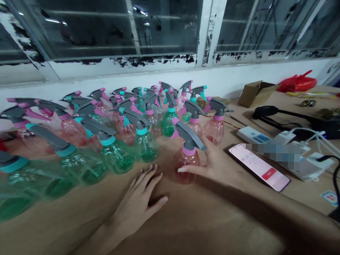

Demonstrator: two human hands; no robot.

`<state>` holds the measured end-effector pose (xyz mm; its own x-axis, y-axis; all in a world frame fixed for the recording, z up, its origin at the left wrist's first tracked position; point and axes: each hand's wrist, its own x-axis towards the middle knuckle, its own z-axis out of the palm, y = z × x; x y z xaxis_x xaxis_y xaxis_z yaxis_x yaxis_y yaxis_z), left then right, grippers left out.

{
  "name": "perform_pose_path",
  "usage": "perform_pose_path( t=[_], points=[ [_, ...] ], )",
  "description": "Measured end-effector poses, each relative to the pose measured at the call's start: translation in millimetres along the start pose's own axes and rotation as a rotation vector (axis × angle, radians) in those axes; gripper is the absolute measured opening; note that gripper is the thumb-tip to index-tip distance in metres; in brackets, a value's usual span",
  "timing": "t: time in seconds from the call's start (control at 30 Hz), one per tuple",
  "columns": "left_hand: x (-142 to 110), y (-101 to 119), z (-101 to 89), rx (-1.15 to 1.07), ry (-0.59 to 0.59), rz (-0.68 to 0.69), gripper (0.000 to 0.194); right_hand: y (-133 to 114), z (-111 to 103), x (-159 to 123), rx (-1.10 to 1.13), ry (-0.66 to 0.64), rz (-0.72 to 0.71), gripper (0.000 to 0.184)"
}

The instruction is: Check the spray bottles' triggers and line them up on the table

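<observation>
A pink spray bottle (187, 163) with a grey trigger head and pink collar stands upright on the table. My right hand (210, 162) is wrapped around its right side, the thumb across the front and the other fingers hidden behind it. My left hand (145, 190) lies palm down on the tabletop, fingers stretched out and holding nothing, to the left of that bottle. Just beyond my left fingertips is a green spray bottle (146, 146) with a turquoise collar. Another green spray bottle (118, 155) stands to its left.
Many more pink and green spray bottles crowd the wooden table (211, 222) toward the windows. On the right lie a phone (259, 168), a white power strip (310, 166) with cables, and a black device (306, 121). Behind them are a cardboard box (253, 94) and a red bag (298, 83).
</observation>
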<state>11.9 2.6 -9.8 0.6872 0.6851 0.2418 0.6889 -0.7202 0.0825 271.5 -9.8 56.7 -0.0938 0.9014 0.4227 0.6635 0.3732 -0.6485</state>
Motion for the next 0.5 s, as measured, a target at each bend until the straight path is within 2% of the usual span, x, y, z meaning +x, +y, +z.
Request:
perform_pose_path(
  t=[0.2, 0.5],
  points=[
    [0, 0, -1.0, -0.003, 0.002, -0.002, 0.052, -1, -1, -7, -0.121, 0.043, -0.017, 0.064],
    [1, 3, -6.5, -0.002, -0.017, -0.01, 0.052, -2, 16, 27, -0.212, 0.037, -0.065, 0.053]
  ],
)
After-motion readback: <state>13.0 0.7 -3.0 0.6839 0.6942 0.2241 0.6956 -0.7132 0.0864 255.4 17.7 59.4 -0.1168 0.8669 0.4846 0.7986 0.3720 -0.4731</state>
